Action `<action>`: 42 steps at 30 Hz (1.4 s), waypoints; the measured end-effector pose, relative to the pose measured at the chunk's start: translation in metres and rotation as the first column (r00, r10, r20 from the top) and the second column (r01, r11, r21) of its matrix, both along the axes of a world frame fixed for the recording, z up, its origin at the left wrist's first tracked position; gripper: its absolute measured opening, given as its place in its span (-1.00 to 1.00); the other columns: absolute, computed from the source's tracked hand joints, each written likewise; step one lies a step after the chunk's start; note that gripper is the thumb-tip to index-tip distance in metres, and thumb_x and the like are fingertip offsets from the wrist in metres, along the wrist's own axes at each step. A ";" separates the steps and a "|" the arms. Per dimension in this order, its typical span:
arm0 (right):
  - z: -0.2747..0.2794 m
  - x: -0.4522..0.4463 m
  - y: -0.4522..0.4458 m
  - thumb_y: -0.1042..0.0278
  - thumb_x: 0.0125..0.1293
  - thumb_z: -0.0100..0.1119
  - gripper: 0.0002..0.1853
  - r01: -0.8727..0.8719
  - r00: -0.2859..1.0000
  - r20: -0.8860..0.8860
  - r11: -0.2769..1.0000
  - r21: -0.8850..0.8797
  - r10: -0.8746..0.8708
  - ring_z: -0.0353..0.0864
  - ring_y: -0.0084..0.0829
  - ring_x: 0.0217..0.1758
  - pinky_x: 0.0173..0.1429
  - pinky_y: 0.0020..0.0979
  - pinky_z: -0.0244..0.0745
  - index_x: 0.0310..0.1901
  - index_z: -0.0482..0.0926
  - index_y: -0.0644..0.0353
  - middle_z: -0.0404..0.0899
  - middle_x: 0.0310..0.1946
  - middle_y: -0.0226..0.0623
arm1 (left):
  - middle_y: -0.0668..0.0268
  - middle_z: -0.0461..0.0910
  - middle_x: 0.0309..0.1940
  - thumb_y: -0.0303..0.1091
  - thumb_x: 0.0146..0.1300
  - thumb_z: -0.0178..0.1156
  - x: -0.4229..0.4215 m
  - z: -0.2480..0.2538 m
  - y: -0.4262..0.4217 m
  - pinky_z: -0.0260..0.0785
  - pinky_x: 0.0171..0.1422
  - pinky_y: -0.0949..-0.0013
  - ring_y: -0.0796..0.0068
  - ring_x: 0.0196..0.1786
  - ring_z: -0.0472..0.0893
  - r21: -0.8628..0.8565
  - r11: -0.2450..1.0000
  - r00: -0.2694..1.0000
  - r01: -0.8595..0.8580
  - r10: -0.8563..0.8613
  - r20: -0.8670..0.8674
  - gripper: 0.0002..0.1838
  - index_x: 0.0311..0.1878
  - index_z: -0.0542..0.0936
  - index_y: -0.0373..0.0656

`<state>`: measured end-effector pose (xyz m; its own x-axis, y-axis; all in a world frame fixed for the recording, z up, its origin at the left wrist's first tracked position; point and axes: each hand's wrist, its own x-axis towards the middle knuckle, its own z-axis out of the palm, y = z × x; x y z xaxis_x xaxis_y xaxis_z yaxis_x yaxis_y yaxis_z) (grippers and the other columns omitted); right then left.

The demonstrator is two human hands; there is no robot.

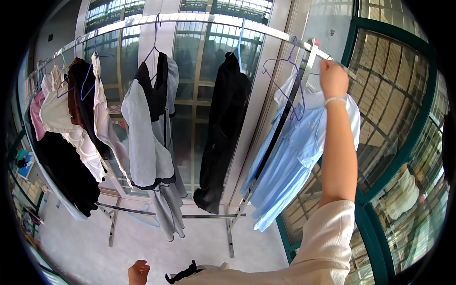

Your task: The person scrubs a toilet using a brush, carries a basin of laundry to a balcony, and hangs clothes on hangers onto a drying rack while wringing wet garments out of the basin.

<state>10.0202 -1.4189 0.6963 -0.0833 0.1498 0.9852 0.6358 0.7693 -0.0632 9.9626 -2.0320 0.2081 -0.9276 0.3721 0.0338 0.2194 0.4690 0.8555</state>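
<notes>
My right hand (334, 78) is raised at the right end of the rack's rail, its fingers curled round the top of a hanger, which they mostly hide. Below and beside it hangs a light blue dress (289, 156) with white sleeves and collar. Just left of the dress, a bare purple wire hanger (298, 88) dangles from the rail. Down at the bottom edge, my left hand (138, 272) is loosely closed near my body, away from the clothes, and nothing shows in it.
The metal clothes rail (190, 18) spans the view. On it hang a black garment (223, 128), a grey and black dress (152, 133) and several tops at the left. A blue hanger (145, 218) lies on the floor. Green-framed windows (365, 209) stand at right.
</notes>
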 end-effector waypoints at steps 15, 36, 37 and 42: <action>0.031 -0.025 0.148 0.32 0.24 -0.10 -0.73 0.654 0.717 0.353 0.755 -0.045 -0.601 0.65 -0.29 -0.15 0.09 -0.27 0.26 -0.28 0.67 -0.01 0.68 -0.32 -0.33 | 0.09 0.62 -0.54 -0.36 -0.01 0.28 0.048 -0.009 0.015 0.47 -0.36 0.33 0.25 -0.46 0.64 -0.218 0.966 0.991 -0.135 0.136 -0.010 -0.74 -0.24 0.58 -0.28; 0.008 0.181 0.068 0.56 0.00 0.13 -0.83 0.020 0.879 0.450 0.930 -0.367 0.159 0.23 -0.36 -0.58 -0.47 -0.36 0.17 -0.53 0.30 0.29 0.27 -0.66 -0.24 | 0.10 0.58 -0.47 -0.12 0.10 0.13 -0.178 0.442 0.146 0.43 -0.21 0.24 0.16 -0.36 0.59 0.173 0.984 0.456 0.043 0.135 -0.880 -0.69 -0.30 0.60 -0.20; -0.006 0.192 0.048 0.56 0.00 0.13 -0.82 0.027 0.876 0.452 0.915 -0.402 0.172 0.24 -0.40 -0.59 -0.48 -0.37 0.16 -0.55 0.29 0.29 0.27 -0.68 -0.25 | 0.07 0.61 -0.40 -0.10 0.07 0.10 -0.198 0.462 0.165 0.44 -0.15 0.18 0.07 -0.27 0.60 0.105 0.993 0.421 -0.044 0.114 -0.900 -0.66 -0.32 0.62 -0.19; -0.058 0.227 -0.079 0.61 -0.07 0.06 -0.93 -0.031 0.773 0.535 0.862 -0.506 0.341 0.19 -0.54 -0.67 -0.59 -0.43 0.12 -0.52 0.39 0.27 0.28 -0.76 -0.36 | 0.06 0.60 -0.12 0.04 0.11 0.16 -0.226 0.480 0.213 0.43 0.04 0.21 0.12 -0.01 0.57 -0.045 0.982 0.755 -0.183 0.111 -0.646 -0.53 -0.18 0.64 -0.22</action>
<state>10.2470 -1.4979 0.6382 -0.6932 0.4702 0.5462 0.5080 0.8564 -0.0924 9.7367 -1.8195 0.6882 -0.7469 0.2675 0.6088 0.6186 0.6152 0.4887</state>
